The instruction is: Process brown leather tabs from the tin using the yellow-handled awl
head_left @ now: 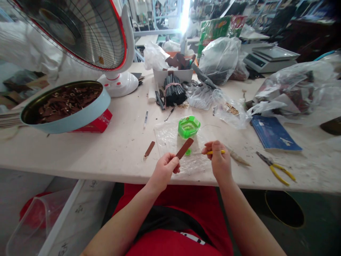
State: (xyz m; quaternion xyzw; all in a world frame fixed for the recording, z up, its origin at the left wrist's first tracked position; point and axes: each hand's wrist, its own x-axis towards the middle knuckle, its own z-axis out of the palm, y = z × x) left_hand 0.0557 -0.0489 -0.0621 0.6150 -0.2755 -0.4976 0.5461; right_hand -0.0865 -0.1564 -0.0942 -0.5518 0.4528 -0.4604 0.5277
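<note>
Holding brown strip and yellow-handled tool apart

From my remote station I find the left grip pinching the strip's near end over a clear plastic sheet on the tabletop. The right grip grasps the tool, its thin shaft directed at a small green piece; I cannot tell whether they touch. A green container stands just beyond. Step in hand, I judge: readying the tool's tip. The next move calls for a steady strip and fine tip control.
</note>
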